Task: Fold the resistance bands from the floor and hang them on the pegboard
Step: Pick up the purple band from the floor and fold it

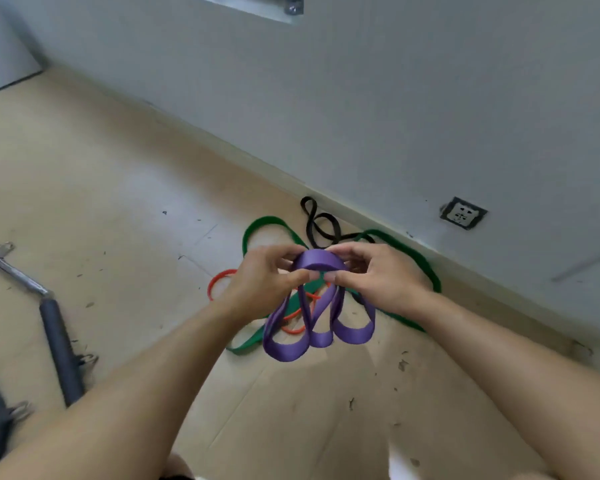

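two hands | left hand (257, 278) and right hand (378, 271) pinch purple band (321, 261) | loops hang down

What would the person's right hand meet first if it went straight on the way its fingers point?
The right hand, gripping the purple band, points left toward the left hand. It would probably meet that hand's fingertips first, though depth is unclear.

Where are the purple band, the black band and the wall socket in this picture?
purple band (321, 259), head view, on the gathered top between both hands.
black band (315, 226), head view, on its strap lying on the floor by the wall.
wall socket (463, 213), head view, on its face plate.
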### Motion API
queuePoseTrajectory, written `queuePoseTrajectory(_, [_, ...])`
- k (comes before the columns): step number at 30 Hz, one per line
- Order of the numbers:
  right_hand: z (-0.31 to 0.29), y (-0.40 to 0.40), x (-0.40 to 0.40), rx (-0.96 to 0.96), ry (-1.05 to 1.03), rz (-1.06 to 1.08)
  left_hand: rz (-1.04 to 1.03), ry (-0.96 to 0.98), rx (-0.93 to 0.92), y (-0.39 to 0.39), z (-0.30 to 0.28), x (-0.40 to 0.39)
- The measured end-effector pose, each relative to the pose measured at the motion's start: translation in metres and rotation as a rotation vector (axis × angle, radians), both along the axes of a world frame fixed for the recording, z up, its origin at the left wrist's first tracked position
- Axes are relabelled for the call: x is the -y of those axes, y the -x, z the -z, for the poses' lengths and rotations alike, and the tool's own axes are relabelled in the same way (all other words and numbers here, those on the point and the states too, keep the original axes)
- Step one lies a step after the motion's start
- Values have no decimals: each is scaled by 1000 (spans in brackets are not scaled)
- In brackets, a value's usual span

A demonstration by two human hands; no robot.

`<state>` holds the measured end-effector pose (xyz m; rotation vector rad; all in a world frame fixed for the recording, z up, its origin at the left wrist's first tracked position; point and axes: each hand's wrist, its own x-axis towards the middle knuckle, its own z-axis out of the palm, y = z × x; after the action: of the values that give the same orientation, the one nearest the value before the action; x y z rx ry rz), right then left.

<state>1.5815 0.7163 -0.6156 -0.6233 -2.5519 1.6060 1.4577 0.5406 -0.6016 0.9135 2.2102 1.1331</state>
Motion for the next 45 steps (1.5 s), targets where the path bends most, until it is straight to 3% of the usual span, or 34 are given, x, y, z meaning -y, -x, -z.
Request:
queuePoseTrajectory(3, [-26, 10, -9, -8, 103, 80, -143, -78, 118, 0, -17, -9])
queuePoseTrajectory(6, [-83, 3, -12, 18, 133, 148, -163, -72, 156, -4, -76, -19])
queuePoseTrajectory(15, [-396, -55, -23, -4, 172, 433, -147, -49, 298, -37, -373, -58])
queuePoseTrajectory(19, [-518, -83, -39, -67, 145, 522, -65, -99, 230, -53, -500, -88])
queuePoseTrajectory(23, [-599, -109, -62, -157, 128, 572, 48, -123, 149, -65, -588, -122])
queuePoseTrajectory(28, [-645, -142, -93, -190, 99, 609, 107, -157, 137, -100, -622, -163])
queuePoseTrajectory(36, [-650, -188, -152, -42, 38, 733, 304, -71, 120, -145, -607, -227])
queuePoseTrajectory(45, [-639, -203, -223, 7, -56, 903, 489, 13, 271, -166, -595, -301])
